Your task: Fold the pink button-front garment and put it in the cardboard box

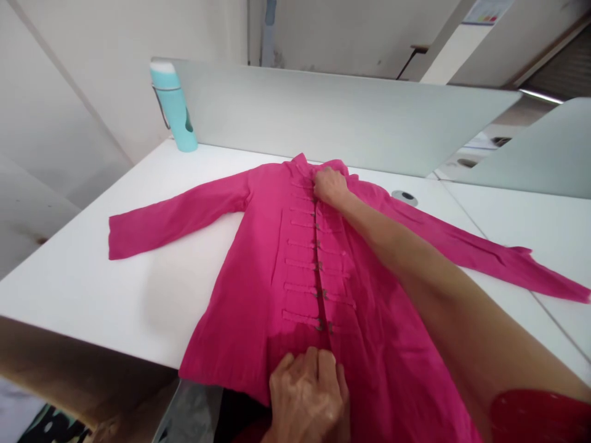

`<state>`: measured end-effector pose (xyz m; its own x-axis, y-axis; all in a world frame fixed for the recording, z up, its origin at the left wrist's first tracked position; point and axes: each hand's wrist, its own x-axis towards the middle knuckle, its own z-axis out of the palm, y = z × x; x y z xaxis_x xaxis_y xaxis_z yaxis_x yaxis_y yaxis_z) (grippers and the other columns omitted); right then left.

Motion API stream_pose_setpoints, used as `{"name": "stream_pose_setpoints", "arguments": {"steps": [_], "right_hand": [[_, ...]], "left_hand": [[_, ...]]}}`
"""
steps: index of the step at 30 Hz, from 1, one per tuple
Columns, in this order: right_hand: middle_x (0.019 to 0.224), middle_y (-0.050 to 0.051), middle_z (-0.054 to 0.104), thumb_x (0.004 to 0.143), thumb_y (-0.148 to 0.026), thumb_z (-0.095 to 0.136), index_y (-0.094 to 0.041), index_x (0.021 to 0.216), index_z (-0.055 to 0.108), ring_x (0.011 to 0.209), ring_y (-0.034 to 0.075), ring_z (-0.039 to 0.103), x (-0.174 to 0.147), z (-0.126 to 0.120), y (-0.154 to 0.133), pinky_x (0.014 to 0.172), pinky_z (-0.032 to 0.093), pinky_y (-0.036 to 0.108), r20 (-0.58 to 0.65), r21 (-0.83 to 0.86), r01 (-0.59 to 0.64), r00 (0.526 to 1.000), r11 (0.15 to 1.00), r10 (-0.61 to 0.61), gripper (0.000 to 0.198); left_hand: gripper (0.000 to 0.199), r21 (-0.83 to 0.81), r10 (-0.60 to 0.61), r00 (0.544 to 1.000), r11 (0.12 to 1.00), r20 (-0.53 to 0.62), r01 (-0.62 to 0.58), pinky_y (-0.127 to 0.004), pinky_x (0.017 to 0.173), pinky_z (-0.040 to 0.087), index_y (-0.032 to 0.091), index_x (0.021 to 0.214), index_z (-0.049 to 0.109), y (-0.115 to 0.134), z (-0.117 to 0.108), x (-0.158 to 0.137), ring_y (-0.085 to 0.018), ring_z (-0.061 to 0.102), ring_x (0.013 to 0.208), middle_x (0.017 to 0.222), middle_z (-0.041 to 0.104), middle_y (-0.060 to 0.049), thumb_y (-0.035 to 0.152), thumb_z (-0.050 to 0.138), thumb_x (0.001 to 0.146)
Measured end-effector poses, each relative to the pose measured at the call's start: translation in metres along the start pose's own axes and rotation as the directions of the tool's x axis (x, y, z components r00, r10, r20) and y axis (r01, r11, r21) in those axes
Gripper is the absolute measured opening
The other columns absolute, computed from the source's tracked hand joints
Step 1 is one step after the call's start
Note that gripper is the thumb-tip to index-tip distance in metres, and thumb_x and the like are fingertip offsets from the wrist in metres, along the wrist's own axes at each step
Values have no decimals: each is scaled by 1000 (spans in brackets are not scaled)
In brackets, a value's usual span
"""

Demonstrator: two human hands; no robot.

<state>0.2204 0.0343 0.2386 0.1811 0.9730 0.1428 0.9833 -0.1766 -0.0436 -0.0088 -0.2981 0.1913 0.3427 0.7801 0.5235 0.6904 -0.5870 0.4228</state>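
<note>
A bright pink long-sleeved jacket (244, 301) lies front side up, its sleeves spread to both sides and its lower edge hanging past the table's near edge. Metal hook clasps on stitched strips run down the front opening. At the top of that opening, just below the collar, my right hand (330, 184) is closed on the fabric. My left hand (307, 394) grips the front edge near the hem, knuckles up; the cloth inside its fingers is hidden. My right forearm crosses over part of the jacket's right side.
The white table (161, 307) carries a turquoise bottle (174, 111) at its back left corner. A frosted partition (323, 117) stands along the back edge. A round cable grommet (405, 197) sits beyond the right sleeve. Below the near edge is a shelf space.
</note>
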Motion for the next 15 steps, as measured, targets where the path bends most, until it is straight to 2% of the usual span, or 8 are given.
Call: {"name": "stream_pose_setpoints", "arguments": {"steps": [3,6,9,12,15], "right_hand": [[92,18,67,91,-13,62,-14,91,69,105,37,65,4,7,1,92,53,52,26,115,-18,1000,993,15,7],[87,17,66,90,-15,62,-16,88,67,106,39,65,8,5,10,93,52,53,34,167,-29,999,986,24,6],[93,17,69,94,-19,56,-14,92,68,102,35,67,9,-2,15,89,53,48,13,114,-32,999,993,31,12],[104,18,70,100,-22,47,-10,99,69,102,29,67,7,-7,9,89,52,40,13,9,17,1000,1000,-17,25],[109,20,70,100,-25,47,-10,104,71,104,30,67,5,-6,-1,88,53,40,63,-34,37,997,999,-35,28]], "left_hand": [[21,3,27,999,1000,20,-27,-34,52,38,24,77,47,-5,-2,1,-14,58,48,61,58,4,8,54,89],[19,-72,-26,999,997,-18,25,-33,53,36,24,77,47,-5,2,-1,-14,58,48,60,58,4,10,51,90],[20,-123,-67,996,991,-62,59,-33,54,33,24,76,46,-3,8,-3,-14,56,48,59,57,3,10,48,91],[20,-133,-65,996,990,-63,56,-34,54,32,23,76,47,-2,10,-5,-15,55,48,59,56,4,10,47,92],[20,-109,-68,996,992,-60,61,-35,54,33,24,78,49,-2,9,-7,-15,56,49,60,58,4,11,48,94]]}}
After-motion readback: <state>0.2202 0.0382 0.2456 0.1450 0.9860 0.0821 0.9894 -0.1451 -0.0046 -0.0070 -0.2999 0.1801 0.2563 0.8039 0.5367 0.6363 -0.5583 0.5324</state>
